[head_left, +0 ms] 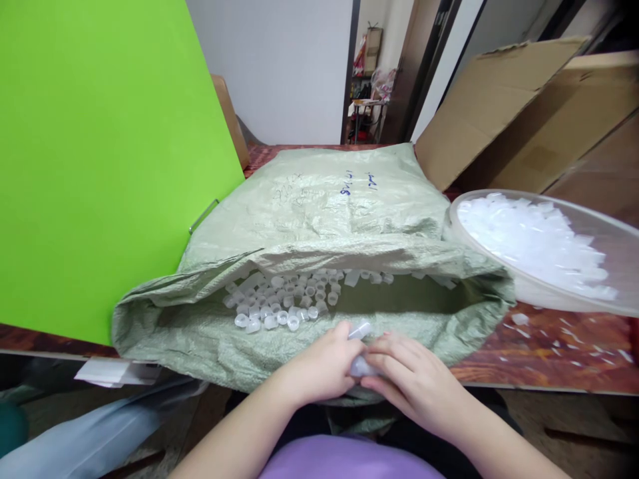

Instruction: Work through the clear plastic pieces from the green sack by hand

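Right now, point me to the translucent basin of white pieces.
The basin sits at the right of the head view, beside the pale green sack and nearer the camera than the cardboard box.

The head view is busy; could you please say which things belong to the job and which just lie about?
In use: left hand, right hand, held pieces, sack, loose pieces; probably tub.
Probably lying about: cardboard, green panel, scraps.
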